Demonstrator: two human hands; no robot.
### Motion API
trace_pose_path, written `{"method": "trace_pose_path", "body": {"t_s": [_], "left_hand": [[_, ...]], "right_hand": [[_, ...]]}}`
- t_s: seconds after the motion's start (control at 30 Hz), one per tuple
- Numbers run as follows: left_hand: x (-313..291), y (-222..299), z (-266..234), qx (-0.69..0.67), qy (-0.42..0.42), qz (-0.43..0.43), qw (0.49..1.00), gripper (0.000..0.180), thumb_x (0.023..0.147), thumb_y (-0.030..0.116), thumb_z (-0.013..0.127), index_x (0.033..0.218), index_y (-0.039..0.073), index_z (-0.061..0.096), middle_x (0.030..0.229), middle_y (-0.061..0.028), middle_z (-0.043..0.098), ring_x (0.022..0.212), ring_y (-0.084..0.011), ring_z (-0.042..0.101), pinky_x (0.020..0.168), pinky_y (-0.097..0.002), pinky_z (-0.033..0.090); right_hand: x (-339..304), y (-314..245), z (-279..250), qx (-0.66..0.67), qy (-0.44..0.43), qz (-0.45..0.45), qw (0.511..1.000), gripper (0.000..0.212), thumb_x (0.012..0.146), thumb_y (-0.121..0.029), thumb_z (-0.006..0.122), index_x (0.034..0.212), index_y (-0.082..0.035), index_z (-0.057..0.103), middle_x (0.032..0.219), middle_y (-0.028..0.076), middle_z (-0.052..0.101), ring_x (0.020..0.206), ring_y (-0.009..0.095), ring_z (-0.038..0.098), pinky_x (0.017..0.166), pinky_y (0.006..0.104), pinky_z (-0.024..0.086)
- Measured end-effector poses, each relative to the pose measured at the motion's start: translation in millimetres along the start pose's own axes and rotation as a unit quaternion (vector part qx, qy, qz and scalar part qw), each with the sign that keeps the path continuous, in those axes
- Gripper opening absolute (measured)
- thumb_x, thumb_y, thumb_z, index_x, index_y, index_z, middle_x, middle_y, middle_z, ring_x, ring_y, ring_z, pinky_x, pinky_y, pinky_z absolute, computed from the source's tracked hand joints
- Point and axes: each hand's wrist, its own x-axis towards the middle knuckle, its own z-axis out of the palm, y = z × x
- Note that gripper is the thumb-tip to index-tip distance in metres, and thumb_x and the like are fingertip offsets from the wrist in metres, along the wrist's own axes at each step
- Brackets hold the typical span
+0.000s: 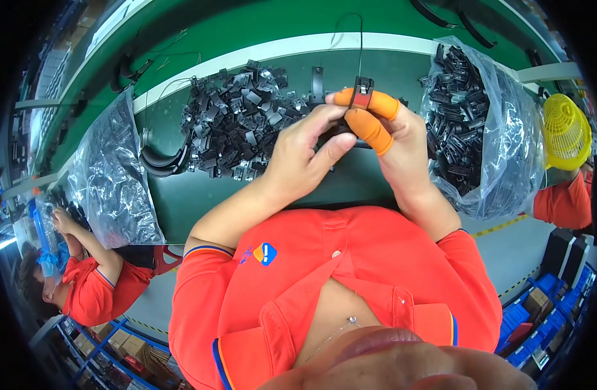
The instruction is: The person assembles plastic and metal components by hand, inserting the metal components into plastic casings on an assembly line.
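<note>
Close together over the green work table [201,198], my two hands hold a small black plastic part [363,84] with a reddish piece and a thin dark cable running up from it. My right hand [406,146] wears orange finger covers on thumb and forefinger and pinches the part. My left hand [308,153] is curled round its lower side, where dark plastic shows between the fingers; the rest is hidden. Left of my hands lies a heap of small black plastic pieces [237,123]. A narrow black piece [317,81] stands just beyond my left fingertips.
A clear plastic bag [506,136] with black plastic clips [458,110] lies at the right, beside a yellow mesh basket [565,133]. At the left are curved black bands [163,161] and another plastic bag [113,175]. Co-workers in red sit at left [97,286] and right [564,203].
</note>
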Motion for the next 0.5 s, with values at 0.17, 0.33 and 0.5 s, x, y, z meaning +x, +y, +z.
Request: {"method": "trace_pose_path", "body": {"t_s": [0.17, 0.33, 0.5], "left_hand": [[6.2, 4.1, 16.2, -0.075, 0.02, -0.01, 0.997, 0.034, 0.091, 0.022, 0.051, 0.116, -0.001, 0.047, 0.099, -0.0112, 0.058, 0.089, -0.0169, 0.059, 0.078, -0.0263, 0.045], [12.9, 6.9, 18.8, -0.09, 0.026, -0.002, 0.996, 0.031, 0.092, 0.022, 0.049, 0.111, -0.002, 0.049, 0.093, -0.0092, 0.06, 0.085, -0.0124, 0.058, 0.075, -0.0255, 0.047], [7.9, 4.5, 16.9, -0.178, 0.005, -0.062, 0.982, 0.03, 0.091, 0.022, 0.05, 0.109, -0.002, 0.05, 0.092, -0.0074, 0.06, 0.085, -0.0104, 0.058, 0.071, -0.0237, 0.048]], "right_hand": [[-3.8, 7.9, 7.8, -0.017, 0.094, -0.039, 0.995, 0.021, 0.088, -0.011, 0.054, 0.104, 0.002, 0.058, 0.099, 0.01, 0.063, 0.085, 0.013, 0.06, 0.076, 0.0254, 0.049], [-2.6, -1.5, 10.7, 0.031, 0.111, -0.045, 0.992, 0.022, 0.089, -0.013, 0.052, 0.104, 0.001, 0.059, 0.099, 0.009, 0.063, 0.081, 0.01, 0.059, 0.07, 0.0221, 0.048], [-9.7, -5.8, 8.5, 0.068, 0.088, 0.043, 0.993, 0.022, 0.089, -0.014, 0.053, 0.106, 0.0, 0.058, 0.104, 0.007, 0.061, 0.081, 0.008, 0.057, 0.07, 0.0203, 0.046]]}}
